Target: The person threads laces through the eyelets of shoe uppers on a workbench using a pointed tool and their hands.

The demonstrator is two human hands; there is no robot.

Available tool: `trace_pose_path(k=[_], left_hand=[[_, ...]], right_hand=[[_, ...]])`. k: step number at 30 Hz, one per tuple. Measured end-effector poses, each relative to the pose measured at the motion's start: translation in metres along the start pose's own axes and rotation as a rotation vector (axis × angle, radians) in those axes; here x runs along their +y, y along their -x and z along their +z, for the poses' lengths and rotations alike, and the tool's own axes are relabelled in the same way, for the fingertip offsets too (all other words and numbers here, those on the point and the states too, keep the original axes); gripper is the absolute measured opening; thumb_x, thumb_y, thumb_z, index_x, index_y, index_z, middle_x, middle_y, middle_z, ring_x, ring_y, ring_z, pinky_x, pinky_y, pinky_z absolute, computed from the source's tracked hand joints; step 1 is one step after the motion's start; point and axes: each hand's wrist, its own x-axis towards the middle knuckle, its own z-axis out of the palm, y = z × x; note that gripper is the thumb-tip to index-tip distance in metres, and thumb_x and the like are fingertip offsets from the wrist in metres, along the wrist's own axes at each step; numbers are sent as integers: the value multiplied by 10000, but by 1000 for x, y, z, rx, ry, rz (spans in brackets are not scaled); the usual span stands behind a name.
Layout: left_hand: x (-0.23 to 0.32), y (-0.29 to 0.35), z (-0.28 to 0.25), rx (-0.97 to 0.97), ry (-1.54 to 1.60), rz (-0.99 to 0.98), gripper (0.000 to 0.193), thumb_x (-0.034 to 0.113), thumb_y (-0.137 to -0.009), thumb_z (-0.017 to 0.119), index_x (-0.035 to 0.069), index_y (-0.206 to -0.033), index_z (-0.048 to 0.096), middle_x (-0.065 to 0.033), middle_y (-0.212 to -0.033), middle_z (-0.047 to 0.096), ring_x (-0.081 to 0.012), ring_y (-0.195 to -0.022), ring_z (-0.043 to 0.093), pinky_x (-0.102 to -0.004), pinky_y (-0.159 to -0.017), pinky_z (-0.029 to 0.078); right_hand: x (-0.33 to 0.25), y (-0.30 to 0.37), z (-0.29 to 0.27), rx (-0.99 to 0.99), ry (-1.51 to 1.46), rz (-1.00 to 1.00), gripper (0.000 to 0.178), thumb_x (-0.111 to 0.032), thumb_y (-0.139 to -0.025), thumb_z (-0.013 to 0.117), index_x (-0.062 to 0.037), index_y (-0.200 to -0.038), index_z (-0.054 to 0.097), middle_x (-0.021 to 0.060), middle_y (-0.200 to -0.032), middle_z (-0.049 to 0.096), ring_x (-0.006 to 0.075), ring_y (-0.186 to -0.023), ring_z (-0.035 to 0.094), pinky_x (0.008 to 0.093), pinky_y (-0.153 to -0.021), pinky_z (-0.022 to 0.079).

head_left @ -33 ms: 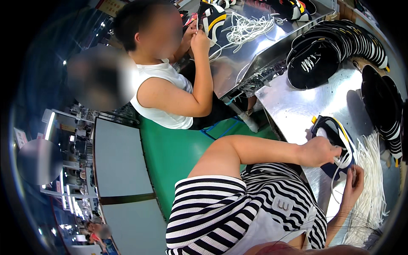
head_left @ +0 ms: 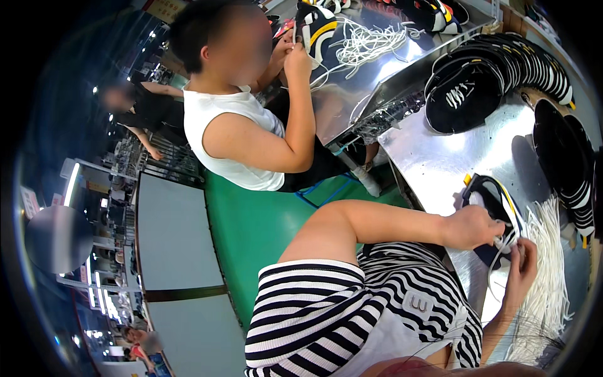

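While both hands point(head_left: 496, 248) pinch white lace point(head_left: 502, 250), shoe point(head_left: 493, 201) beneath fingers

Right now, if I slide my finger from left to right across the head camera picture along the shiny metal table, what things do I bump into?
Left hand → black shoe upper with white and yellow trim → right hand → bundle of white laces → row of black shoe uppers with white stripes on the metal table.
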Motion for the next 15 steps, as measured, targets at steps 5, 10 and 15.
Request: trace_pose_path(k=[5, 10, 15], left_hand=[[5, 36, 1, 110, -110, 236, 181, 146, -773, 682, 80, -851, 532, -47, -668, 574, -233, -613, 598, -353, -573, 447], [8, 46, -10, 114, -89, 233, 176, 159, -770, 694, 94, -861, 558, -27, -648, 559, -206, -604, 587, -326, -615, 439], [-3, 35, -4, 73, 29, 204, 216, 159, -757, 705, 90, -912, 573, -56, -669, 584, -252, -607, 603, -378, -573, 456]], right_hand=[[-1, 1, 37, -265, 254, -115, 123, -19, -887, 568, 10, -1003, 598, 64, -748, 599, 99, -648, 511, 248, -589, 413], [-8, -2, 40, -435, 173, 42, 146, -26, -865, 610, 16, -1005, 616, 51, -843, 627, 97, -743, 549, 235, -660, 445], [1, -5, 43, -295, 179, 12, 183, -35, -853, 647, 17, -1027, 627, 59, -888, 646, 118, -780, 580, 244, -702, 467]])
